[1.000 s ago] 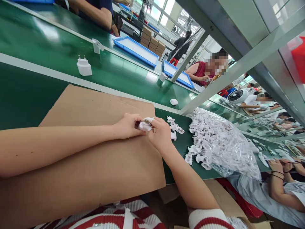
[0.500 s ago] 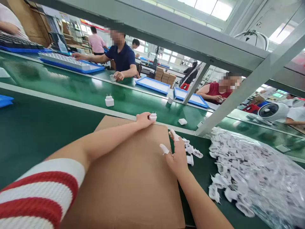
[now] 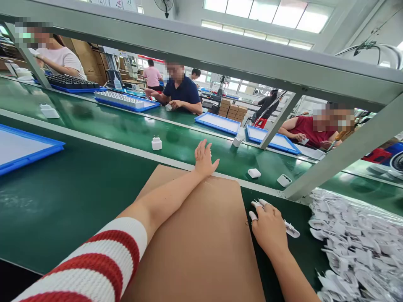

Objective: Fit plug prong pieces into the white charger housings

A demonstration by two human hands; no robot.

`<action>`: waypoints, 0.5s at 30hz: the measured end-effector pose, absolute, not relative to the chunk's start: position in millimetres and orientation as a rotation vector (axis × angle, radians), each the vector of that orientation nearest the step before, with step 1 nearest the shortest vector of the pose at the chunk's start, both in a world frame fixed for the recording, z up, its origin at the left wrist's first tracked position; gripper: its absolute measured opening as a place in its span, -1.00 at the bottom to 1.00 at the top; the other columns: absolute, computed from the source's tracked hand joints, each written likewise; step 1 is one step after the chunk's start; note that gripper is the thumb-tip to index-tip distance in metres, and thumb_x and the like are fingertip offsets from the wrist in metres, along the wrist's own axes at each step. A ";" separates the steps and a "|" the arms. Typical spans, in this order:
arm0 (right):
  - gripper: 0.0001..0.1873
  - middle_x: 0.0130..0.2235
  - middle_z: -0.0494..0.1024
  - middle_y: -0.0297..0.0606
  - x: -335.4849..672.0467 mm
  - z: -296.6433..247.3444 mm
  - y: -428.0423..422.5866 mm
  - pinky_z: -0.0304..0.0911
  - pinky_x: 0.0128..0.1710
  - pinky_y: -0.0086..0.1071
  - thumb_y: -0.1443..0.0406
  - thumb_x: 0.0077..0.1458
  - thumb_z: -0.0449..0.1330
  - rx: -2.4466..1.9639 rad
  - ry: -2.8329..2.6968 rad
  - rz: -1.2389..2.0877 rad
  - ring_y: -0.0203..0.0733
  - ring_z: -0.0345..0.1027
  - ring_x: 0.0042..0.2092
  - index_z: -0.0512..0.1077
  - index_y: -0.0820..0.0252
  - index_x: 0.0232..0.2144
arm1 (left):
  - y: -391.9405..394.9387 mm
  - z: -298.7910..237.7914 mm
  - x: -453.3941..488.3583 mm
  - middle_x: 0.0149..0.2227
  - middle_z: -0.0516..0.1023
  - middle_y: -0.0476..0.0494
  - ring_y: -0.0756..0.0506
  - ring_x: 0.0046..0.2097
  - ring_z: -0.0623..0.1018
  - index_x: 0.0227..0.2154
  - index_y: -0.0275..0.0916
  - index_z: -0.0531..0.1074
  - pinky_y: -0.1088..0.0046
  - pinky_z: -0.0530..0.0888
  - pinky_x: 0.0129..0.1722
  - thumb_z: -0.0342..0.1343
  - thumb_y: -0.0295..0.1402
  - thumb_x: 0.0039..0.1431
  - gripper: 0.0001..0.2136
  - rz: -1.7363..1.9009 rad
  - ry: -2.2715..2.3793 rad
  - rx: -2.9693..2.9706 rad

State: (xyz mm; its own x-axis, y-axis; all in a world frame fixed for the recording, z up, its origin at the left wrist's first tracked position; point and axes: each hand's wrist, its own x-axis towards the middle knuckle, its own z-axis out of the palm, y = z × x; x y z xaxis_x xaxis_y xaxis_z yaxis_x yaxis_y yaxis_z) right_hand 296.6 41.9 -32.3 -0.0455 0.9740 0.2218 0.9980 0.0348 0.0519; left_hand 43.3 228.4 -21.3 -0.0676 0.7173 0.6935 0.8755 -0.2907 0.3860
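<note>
My left hand [image 3: 204, 160] is over the green belt, just past the far edge of a brown cardboard sheet [image 3: 195, 235]. Its fingers are spread; a sliver of white shows behind them, mostly hidden. My right hand [image 3: 270, 228], with white covers on the fingertips, reaches down right of the cardboard. Thumb and fingers are bent but apart, over small white plastic parts that the hand largely covers. One such white part [image 3: 292, 229] sticks out beside the knuckles. A white plug charger with two pins [image 3: 156, 143] stands on the belt to the left.
A heap of white plastic parts [image 3: 359, 243] lies at the right. Across the belt [image 3: 126, 134] are more white housings [image 3: 254, 173], blue trays [image 3: 217, 123] and seated co-workers. A slanted metal post [image 3: 343, 147] rises at right; a blue-rimmed tray [image 3: 31, 147] lies left.
My left hand has opened from its grip on the white charger, which is now mostly hidden. My right hand has gone down onto the small white parts. The view has swung left.
</note>
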 end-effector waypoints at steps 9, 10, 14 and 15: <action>-0.54 -0.01 0.47 0.11 300.1 -22.1 43.4 0.25 -0.03 -0.04 0.41 0.19 0.04 -2.123 -1.998 -0.239 0.27 0.31 0.01 0.51 0.31 0.09 | 202.9 -7.7 51.1 0.34 0.27 -0.23 -0.21 0.39 0.19 0.15 -0.23 0.38 0.22 0.15 0.37 -0.04 -0.35 0.31 -0.62 -1.032 -1.131 -2.385; -0.53 -0.02 0.46 0.10 298.8 -21.1 43.8 0.25 -0.04 -0.05 0.41 0.17 0.05 -2.146 -1.975 -0.242 0.25 0.32 -0.01 0.50 0.29 0.10 | 202.4 -6.1 51.5 0.32 0.30 -0.22 -0.20 0.38 0.23 0.12 -0.22 0.40 0.22 0.18 0.36 -0.05 -0.37 0.31 -0.64 -1.040 -1.092 -2.411; -0.47 -0.01 0.45 -0.03 296.2 -18.5 50.6 0.28 -0.09 -0.18 0.45 0.12 0.07 -2.172 -1.934 -0.205 0.06 0.38 -0.08 0.47 0.17 0.13 | 215.7 -5.3 50.0 0.19 0.44 -0.27 -0.26 0.26 0.36 -0.07 -0.25 0.51 0.11 0.28 0.29 0.00 -0.41 0.26 -0.74 -1.105 -0.990 -2.465; -0.48 -0.01 0.45 -0.04 296.4 -17.9 52.7 0.28 -0.10 -0.19 0.46 0.11 0.07 -2.152 -1.931 -0.169 0.03 0.39 -0.08 0.48 0.18 0.11 | 220.9 -6.1 49.4 0.16 0.46 -0.28 -0.27 0.24 0.38 -0.09 -0.25 0.52 0.09 0.29 0.27 0.01 -0.41 0.25 -0.75 -1.121 -0.977 -2.469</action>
